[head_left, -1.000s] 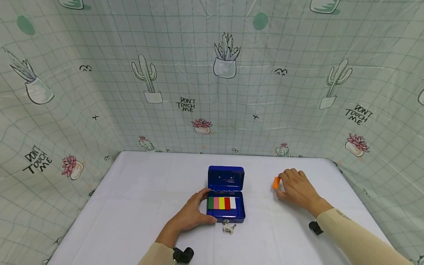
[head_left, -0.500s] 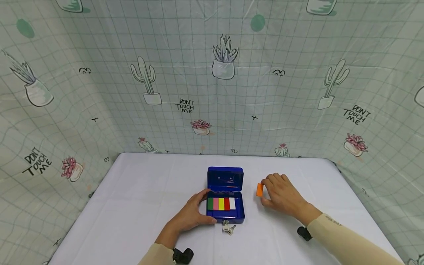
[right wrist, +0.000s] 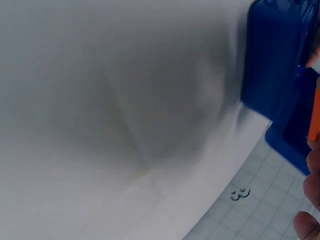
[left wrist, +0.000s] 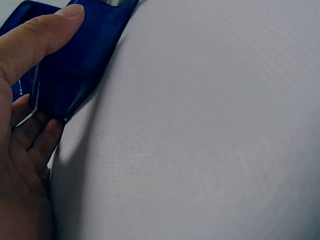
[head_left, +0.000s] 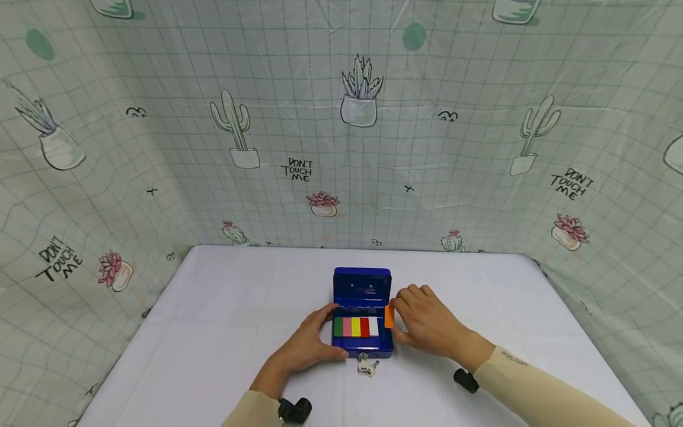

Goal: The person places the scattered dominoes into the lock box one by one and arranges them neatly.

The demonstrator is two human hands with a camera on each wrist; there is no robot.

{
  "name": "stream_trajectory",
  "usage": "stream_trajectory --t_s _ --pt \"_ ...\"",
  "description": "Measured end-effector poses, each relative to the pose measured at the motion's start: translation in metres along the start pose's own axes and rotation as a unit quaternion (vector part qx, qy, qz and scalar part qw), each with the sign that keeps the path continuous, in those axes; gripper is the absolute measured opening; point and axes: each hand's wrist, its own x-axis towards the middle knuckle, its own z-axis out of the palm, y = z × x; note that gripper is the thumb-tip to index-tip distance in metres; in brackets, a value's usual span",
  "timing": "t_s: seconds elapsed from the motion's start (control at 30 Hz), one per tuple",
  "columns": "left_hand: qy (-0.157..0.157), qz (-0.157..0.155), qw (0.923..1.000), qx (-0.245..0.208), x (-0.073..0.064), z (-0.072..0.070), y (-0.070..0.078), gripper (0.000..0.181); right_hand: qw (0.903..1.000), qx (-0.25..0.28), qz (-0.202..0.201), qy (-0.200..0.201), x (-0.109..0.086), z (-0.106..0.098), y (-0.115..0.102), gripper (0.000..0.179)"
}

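Note:
A small blue cash box (head_left: 385, 351) lies with its lid (head_left: 363, 289) raised at the back. Inside, a green block (head_left: 338, 327), pink block (head_left: 347, 327), yellow block (head_left: 356, 327), red block (head_left: 364, 327) and white block (head_left: 373, 327) stand side by side. My left hand (head_left: 305, 345) holds the box's left side, thumb at the front wall and fingers towards the back, as the left wrist view confirms. Over the box's right edge, my right hand (head_left: 428, 325) pinches an orange block (head_left: 389, 316). The right wrist view catches only its fingertips and part of that block.
A bunch of small keys (head_left: 367, 369) hangs at the box's front lock. White cloth (head_left: 256, 296) covers the table. Behind and at both sides rises a gridded curtain (head_left: 373, 154) printed with cacti.
The right hand has carried the orange block leftward from the table's right side to the box's right edge. The left hand has stayed on the box.

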Motion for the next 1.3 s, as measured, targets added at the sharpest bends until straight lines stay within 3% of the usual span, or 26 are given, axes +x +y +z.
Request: stream_trajectory --t_s 0.43,0.73,1.1,1.3 --pt "0.001 -0.005 0.9999 0.009 -0.002 -0.002 0.004 0.107 0.9983 -0.042 -0.016 -0.035 0.014 -0.002 -0.014 0.045" --pt "-0.003 0.005 1.0000 -0.003 0.000 -0.002 0.000 0.108 0.9953 -0.022 0.004 -0.094 0.027 -0.006 -0.023 0.045" --pt "-0.003 0.010 0.9999 0.002 0.001 -0.001 -0.002 0.108 0.9908 -0.072 0.021 -0.112 0.029 -0.004 -0.032 0.047" --pt "-0.002 0.012 0.9999 -0.001 0.001 0.000 -0.001 0.107 0.9842 -0.078 0.052 -0.151 0.034 -0.003 -0.040 0.043"
